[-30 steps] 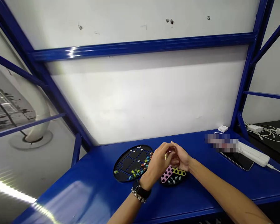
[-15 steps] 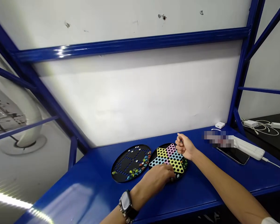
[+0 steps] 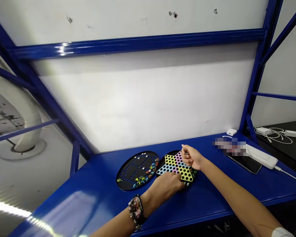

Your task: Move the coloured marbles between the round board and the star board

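Observation:
A star-shaped Chinese checkers board (image 3: 171, 160), with yellow, pink and blue points full of holes, lies in a round black tray (image 3: 195, 177). My left hand (image 3: 165, 185) is at the tray's front edge, fingers curled under and mostly hidden. Over the board's back right part, my right hand (image 3: 192, 157) is closed, its fingers curled toward the thumb; anything inside is hidden. Colored marbles sit along the tray's right side, partly covered by my right arm. To the left is a second round black board (image 3: 135, 164) with several colored marbles (image 3: 141, 180) and small white pieces.
At right on the blue table (image 3: 98, 184) lie a phone (image 3: 246, 163), a white power strip (image 3: 262, 157) with its cable and a small white adapter (image 3: 231, 132). A pixelated patch hides something beside the phone. Blue frame bars (image 3: 143, 45) and a white panel stand behind.
My right hand has moved slightly left over the star board and its fingers look more tightly curled. My left hand has turned a little, with its fingers less visible. The view has shifted slightly.

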The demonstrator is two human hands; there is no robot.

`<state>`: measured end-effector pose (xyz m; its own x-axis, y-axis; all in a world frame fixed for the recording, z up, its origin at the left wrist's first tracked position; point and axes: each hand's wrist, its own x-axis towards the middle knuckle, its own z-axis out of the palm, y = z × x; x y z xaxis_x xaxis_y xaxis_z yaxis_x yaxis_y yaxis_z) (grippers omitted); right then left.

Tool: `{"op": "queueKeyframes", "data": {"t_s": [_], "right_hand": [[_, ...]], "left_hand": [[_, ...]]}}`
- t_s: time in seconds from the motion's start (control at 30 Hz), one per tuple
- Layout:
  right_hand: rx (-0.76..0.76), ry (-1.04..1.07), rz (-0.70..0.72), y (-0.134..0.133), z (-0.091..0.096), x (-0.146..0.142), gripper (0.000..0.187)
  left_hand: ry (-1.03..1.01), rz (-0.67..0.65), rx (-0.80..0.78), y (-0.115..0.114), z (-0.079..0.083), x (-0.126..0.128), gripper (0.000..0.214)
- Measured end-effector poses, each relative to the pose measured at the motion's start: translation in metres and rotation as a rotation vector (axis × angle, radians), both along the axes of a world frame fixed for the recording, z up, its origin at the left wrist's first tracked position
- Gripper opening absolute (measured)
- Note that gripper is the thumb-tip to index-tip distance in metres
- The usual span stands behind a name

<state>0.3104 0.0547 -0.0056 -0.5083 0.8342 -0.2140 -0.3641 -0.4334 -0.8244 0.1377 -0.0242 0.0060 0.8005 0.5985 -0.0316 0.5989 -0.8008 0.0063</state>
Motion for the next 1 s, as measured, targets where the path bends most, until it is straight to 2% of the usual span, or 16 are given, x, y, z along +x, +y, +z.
{"op": "queueKeyframes", "data": {"t_s": [0.17,0.3,0.37,0.47,0.53,0.6,0.67,0.73,0.87,1.0], "right_hand": [[-0.002,-0.038,-0.004,-0.001,-0.001,-0.001,0.041],[-0.016,-0.039,0.035,0.000,-0.004,-0.002,0.042],[-0.029,-0.040,0.084,0.001,-0.006,-0.003,0.043],[-0.052,-0.068,0.213,0.001,-0.008,-0.005,0.047],[-0.077,-0.068,0.313,-0.001,-0.008,-0.006,0.051],[-0.126,-0.030,0.381,-0.003,-0.008,-0.009,0.056],[-0.171,0.020,0.359,-0.004,-0.009,-0.010,0.059],[-0.195,0.038,0.267,-0.002,-0.010,-0.010,0.056],[-0.154,0.071,0.111,0.004,-0.012,-0.005,0.046],[-0.127,0.158,0.008,0.008,-0.012,-0.001,0.052]], "left_hand": [[0.109,0.004,0.045,0.000,0.000,0.015,0.035],[0.038,0.003,-0.026,0.002,0.018,0.009,0.032],[-0.041,0.009,-0.081,0.003,0.034,-0.001,0.022],[-0.193,0.096,-0.068,0.007,0.053,-0.011,0.013],[-0.282,0.174,-0.004,0.012,0.059,-0.010,0.017],[-0.320,0.216,0.056,0.019,0.058,-0.002,0.020],[-0.311,0.243,0.102,0.027,0.053,0.008,0.020],[-0.301,0.267,0.131,0.033,0.049,0.016,0.018],[-0.384,0.306,0.153,0.030,0.048,0.016,0.021],[-0.282,0.153,-0.088,0.010,0.042,0.003,0.015]]}}
